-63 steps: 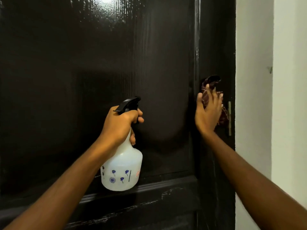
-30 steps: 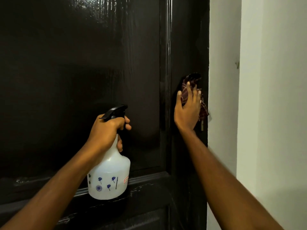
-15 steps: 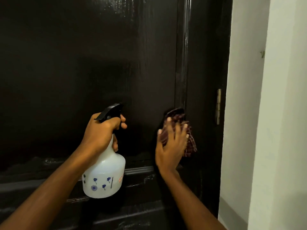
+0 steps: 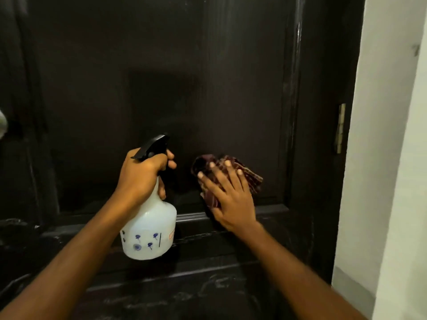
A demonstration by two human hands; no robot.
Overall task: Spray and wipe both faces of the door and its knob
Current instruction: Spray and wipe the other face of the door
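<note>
A dark brown panelled door (image 4: pixel 161 77) fills most of the view, its surface glossy and streaked. My left hand (image 4: pixel 142 179) grips the neck of a white spray bottle (image 4: pixel 150 229) with a black trigger head, held upright just in front of the door. My right hand (image 4: pixel 228 197) lies flat with straight, spread fingers, pressing a dark red checked cloth (image 4: pixel 249 176) against the lower part of the recessed panel, just above the horizontal rail. The knob is not clearly in view.
A metal hinge (image 4: pixel 340 128) sits on the door's right edge. A white wall (image 4: pixel 383 158) stands directly to the right of the door. A pale object (image 4: pixel 2 122) peeks in at the far left edge.
My right hand has carried the cloth from high on the door's right stile down and left onto the lower panel. The bottle has stayed in my left hand.
</note>
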